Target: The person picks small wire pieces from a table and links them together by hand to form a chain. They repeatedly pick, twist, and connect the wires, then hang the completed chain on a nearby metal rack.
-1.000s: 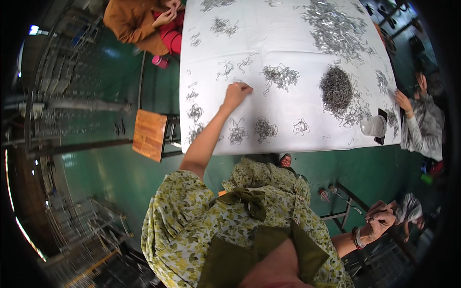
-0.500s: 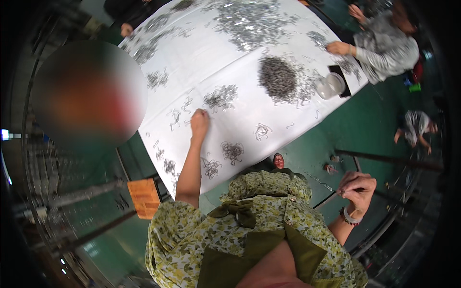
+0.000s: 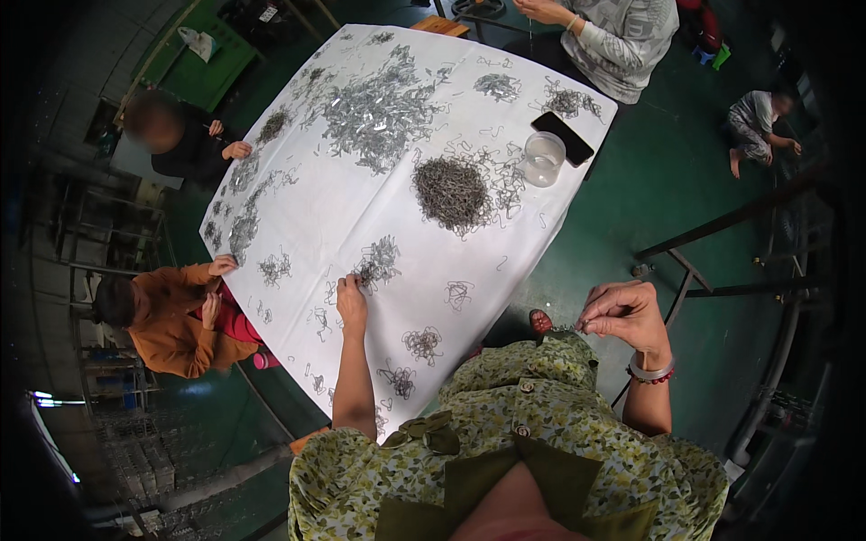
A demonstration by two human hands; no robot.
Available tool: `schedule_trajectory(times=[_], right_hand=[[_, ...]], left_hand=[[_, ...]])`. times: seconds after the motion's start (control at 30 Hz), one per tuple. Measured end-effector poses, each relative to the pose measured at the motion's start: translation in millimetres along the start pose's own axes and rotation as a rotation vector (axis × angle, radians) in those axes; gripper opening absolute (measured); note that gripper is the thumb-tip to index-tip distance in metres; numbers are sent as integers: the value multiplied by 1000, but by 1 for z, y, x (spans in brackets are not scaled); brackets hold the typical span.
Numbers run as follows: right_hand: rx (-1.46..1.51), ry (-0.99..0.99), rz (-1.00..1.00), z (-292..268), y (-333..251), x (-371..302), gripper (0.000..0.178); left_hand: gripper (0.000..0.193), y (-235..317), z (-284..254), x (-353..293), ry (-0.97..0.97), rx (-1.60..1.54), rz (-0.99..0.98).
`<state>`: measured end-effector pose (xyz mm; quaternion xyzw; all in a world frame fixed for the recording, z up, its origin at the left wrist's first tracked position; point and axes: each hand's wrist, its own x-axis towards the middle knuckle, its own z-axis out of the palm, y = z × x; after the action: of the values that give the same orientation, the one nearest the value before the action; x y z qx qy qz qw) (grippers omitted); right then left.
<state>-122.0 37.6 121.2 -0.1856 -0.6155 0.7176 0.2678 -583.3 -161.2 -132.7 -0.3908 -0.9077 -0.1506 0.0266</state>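
My left hand [image 3: 353,311] reaches over the white-covered table. Its fingertips pinch together at the near edge of a small heap of clear and grey pieces [image 3: 382,252]; what is between them is too small to make out. Held off to the right, beyond the table edge, my right hand [image 3: 631,316] has thumb and fingers closed on a thin strand of wire pieces [image 3: 565,329] that trails to the left. Small tangles of bent wire hooks [image 3: 422,343] lie between my left arm and the table's near edge, with another tangle [image 3: 458,294] farther right.
A dark mound of wire hooks [image 3: 451,194], a clear plastic tub [image 3: 544,160] and a black phone [image 3: 564,137] sit toward the right. Clear flat pieces [image 3: 374,113] spread at the far middle. Other people sit around the table [image 3: 325,207]. A metal frame [image 3: 690,270] stands at right.
The view has shifted, showing more people at the left. My left hand has come to the heap's edge. My right hand has moved inward, still pinching the strand.
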Motion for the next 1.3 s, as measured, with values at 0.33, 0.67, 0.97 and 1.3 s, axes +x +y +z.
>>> schedule_trajectory(times=[0.33,0.67,0.97,1.3], right_hand=[[49,136,55,-4,12,-11,13],[78,311,91,4,24,-11,14],[58,378,76,10,31,-22,14],[44,473,73,34,59,-7,16]], left_hand=[[15,-59,12,-10,-155,-381,-564],[17,-31,37,3,-182,101,-338],[18,123,-54,10,-230,-908,-163],[11,322,-164,-63,-657,-1267,623]])
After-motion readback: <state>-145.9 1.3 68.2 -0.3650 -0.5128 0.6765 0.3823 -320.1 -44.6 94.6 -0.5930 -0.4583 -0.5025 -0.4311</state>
